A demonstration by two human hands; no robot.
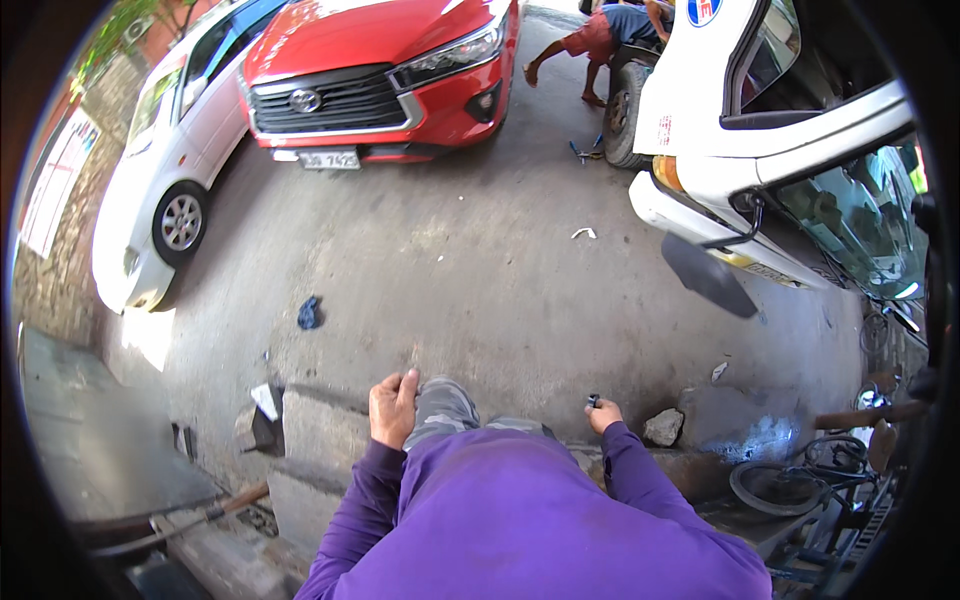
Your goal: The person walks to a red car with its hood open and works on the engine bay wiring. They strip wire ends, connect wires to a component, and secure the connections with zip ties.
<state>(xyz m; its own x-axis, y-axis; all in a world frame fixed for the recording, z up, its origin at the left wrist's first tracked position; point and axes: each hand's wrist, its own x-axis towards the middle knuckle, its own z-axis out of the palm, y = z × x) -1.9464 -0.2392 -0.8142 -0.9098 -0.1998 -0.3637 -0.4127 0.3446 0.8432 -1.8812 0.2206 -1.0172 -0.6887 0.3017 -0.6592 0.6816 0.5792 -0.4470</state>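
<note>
My left hand (pixel 393 412) is beside the knee of my grey camouflage trousers (pixel 440 402). Its fingers are curled with the thumb close against them, and what they hold, if anything, is too small to make out. Off to the right, my right hand (pixel 606 415) grips a small dark object (pixel 593 400) whose top end pokes out past the fingers. The rest of that object is hidden in the hand. Purple sleeves cover both forearms.
Ahead stand a red car (pixel 380 80), a white car (pixel 190 150) and a white truck (pixel 700 130), where a person (pixel 590 40) bends by the wheel. Dark blue cloth (pixel 309 313) lies on the pavement. Concrete blocks (pixel 320 425), a rock (pixel 663 427) and a bicycle (pixel 800 480) are nearby.
</note>
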